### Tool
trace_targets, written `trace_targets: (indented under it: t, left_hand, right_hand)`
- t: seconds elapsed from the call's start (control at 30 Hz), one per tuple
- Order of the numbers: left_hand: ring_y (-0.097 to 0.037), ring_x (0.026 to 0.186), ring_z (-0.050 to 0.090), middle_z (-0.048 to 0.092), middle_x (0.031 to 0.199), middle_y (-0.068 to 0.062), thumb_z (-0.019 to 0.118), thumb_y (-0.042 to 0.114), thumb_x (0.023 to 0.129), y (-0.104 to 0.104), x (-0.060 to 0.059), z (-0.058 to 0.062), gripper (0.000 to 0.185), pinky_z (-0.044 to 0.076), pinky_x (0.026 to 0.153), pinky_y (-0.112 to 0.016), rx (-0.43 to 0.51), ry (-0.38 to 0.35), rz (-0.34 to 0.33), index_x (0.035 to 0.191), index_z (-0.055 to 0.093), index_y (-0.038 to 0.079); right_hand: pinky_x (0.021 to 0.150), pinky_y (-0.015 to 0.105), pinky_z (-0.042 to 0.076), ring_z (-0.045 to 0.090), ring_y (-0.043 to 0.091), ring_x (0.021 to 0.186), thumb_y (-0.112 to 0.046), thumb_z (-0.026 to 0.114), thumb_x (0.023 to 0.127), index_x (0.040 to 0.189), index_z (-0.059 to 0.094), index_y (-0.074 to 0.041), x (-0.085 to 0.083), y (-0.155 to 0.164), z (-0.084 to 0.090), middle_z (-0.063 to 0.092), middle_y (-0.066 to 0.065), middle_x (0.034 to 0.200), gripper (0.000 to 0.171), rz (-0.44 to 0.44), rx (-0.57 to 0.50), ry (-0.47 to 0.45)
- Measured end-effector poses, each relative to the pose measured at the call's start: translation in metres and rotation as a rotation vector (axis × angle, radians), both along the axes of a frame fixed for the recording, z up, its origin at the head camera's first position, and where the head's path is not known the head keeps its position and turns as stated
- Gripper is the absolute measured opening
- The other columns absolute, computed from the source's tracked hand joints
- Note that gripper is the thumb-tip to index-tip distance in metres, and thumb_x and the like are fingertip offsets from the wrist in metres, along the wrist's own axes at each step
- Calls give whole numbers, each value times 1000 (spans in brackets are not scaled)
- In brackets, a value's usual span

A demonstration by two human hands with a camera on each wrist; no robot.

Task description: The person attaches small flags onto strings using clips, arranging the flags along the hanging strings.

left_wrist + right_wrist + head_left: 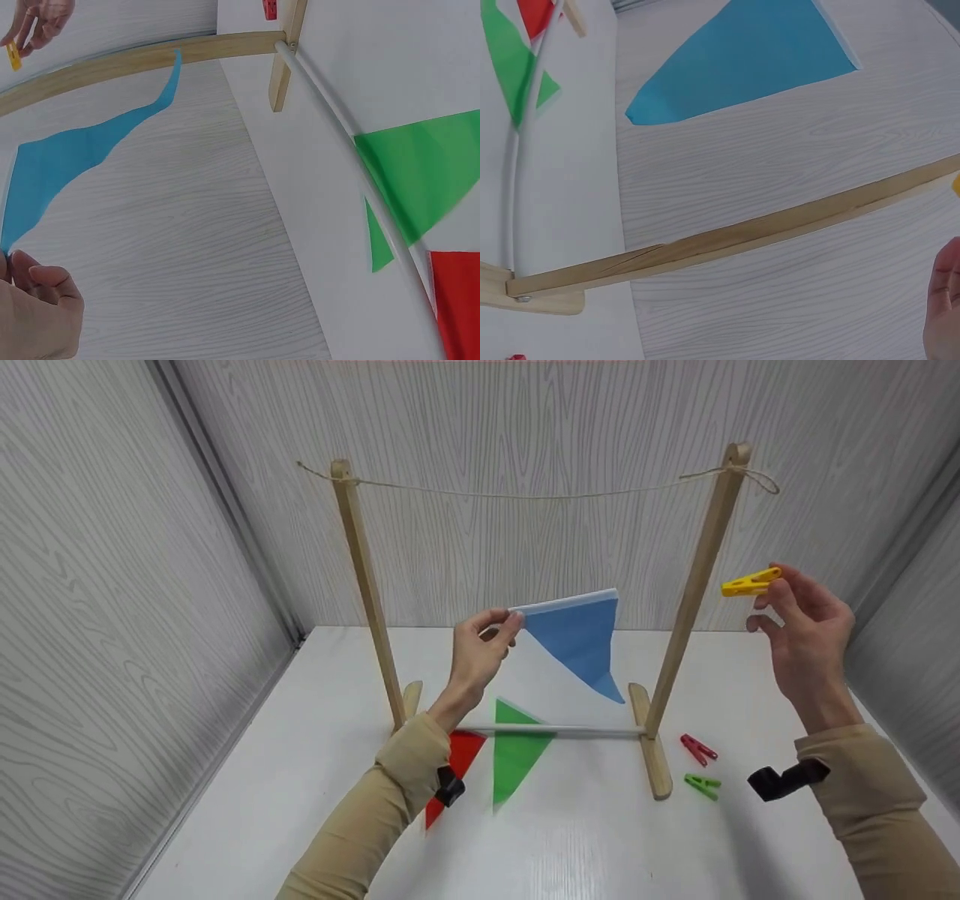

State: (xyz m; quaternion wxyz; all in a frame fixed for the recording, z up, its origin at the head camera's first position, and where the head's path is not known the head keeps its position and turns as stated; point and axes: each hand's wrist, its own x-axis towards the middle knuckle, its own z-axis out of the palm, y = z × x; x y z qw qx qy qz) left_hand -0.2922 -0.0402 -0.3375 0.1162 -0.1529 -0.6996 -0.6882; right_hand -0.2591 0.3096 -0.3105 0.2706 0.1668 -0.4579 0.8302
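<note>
While left hand (480, 649) pinches blue flag (581, 639), right hand (806, 641) pinches yellow peg (750, 583).

A blue triangular flag (581, 641) with a white top edge hangs point-down between the wooden stand's (694, 585) posts; a yellow clothespin (750, 583) is held just right of the right post.
</note>
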Motion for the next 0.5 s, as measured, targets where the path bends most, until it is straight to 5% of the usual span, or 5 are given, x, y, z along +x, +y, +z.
trace_targets:
  t: [0.5]
  left_hand:
    - [-9, 73, 57, 64, 90, 0, 67, 16, 98, 3, -7, 30, 21, 44, 65, -20, 1, 42, 23, 108, 71, -2]
  right_hand:
    - [62, 29, 56, 59, 25, 82, 3, 61, 96, 119, 62, 15, -17, 7, 54, 63, 17, 107, 26, 188, -8, 79]
